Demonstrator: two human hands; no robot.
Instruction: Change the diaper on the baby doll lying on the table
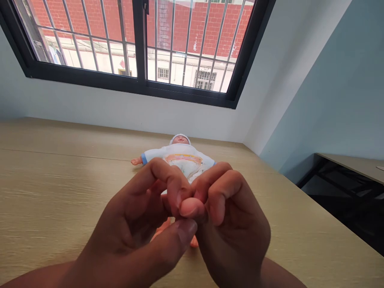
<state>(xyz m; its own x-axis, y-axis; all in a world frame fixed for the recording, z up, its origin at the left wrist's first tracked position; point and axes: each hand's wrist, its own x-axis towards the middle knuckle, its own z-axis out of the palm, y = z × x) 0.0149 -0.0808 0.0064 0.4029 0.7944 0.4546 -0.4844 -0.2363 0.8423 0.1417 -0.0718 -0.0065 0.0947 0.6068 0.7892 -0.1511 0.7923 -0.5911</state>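
Note:
In the head view my left hand point(132, 228) and my right hand point(240, 228) meet in the middle, raised in front of a baby doll. Their fingers are curled and the fingertips press together. The tip of my right thumb lies between the thumb and index finger of my left hand. Whether anything small is pinched there is hidden. Behind them the doll point(153, 153) lies on its back, in a white top with blue cuffs and a rainbow print, plus a white cap. My hands cover its lower body; bits of its feet show beneath them.
A light wooden table point(75, 192) carries the doll and runs back to a white wall. Above is a dark-framed window point(141, 40) with bars outside. To the right, beyond the table's slanting edge, stands another table point(354, 166) with dark legs.

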